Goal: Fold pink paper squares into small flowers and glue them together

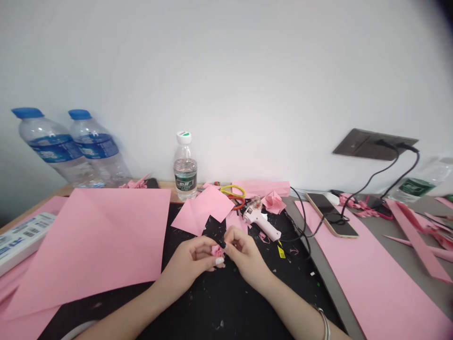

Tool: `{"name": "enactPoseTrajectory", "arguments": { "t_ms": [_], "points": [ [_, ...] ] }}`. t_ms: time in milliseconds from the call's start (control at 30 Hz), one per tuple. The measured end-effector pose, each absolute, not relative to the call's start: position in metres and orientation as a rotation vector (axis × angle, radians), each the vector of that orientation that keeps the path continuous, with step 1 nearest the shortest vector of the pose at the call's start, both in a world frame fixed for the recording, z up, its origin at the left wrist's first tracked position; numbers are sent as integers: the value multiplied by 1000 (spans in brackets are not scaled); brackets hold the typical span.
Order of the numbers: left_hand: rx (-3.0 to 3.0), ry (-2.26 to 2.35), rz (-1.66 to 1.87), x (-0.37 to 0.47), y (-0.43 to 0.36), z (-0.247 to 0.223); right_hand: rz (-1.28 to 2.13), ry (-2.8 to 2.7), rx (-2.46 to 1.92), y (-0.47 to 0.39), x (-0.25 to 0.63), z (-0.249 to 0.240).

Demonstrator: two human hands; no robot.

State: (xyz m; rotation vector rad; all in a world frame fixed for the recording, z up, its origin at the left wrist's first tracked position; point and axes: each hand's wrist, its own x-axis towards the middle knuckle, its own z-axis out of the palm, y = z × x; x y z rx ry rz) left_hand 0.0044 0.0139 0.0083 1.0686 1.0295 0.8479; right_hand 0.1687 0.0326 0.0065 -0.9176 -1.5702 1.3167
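A small folded pink paper piece (217,251) is held between the thumb and fingers of my left hand (198,255), above the black mat (226,307). My right hand (242,250) touches its right side, with thumb and index finger pinched together at its edge. Just beyond my hands lie pink paper squares (201,210). Behind my right hand rests a pale pink glue gun (262,222), and a folded pink paper flower (273,202) sits beyond it. Scissors with yellow and red handles (233,191) lie behind the squares.
A small water bottle (185,172) stands by the wall. Two blue-capped bottles (97,146) are at the left, behind a large pink sheet (102,241) and a white box (24,238). At the right, a phone (331,215) and cables lie on pink paper (378,278).
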Motion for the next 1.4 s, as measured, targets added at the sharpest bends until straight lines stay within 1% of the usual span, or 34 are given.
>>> {"name": "enactPoseTrajectory", "arguments": {
  "t_ms": [100, 600, 833, 1000, 1067, 1200, 1267, 1400],
  "points": [
    [1104, 1031, 869, 5, 13, 8, 1412, -1501, -923, 33, 167, 6],
    [1210, 1075, 864, 5, 13, 8, 1581, -1381, -938, 35, 168, 6],
    [1270, 1083, 857, 4, 14, 11, 1603, -1359, -984, 35, 168, 6],
    [1273, 1070, 843, 4, 15, 12, 1688, -1342, -1010, 35, 168, 4],
    [1202, 1088, 848, 3, 17, 11, 1572, -1377, -1027, 34, 168, 1],
    [1027, 1154, 850, 1, 21, 10, 1002, -1705, -1007, 30, 170, 1],
    [986, 1155, 857, 0, 23, 10, 778, -1889, -953, 29, 172, 3],
    [971, 1153, 856, -1, 23, 10, 578, -2016, -930, 28, 173, 4]
  ]
}}
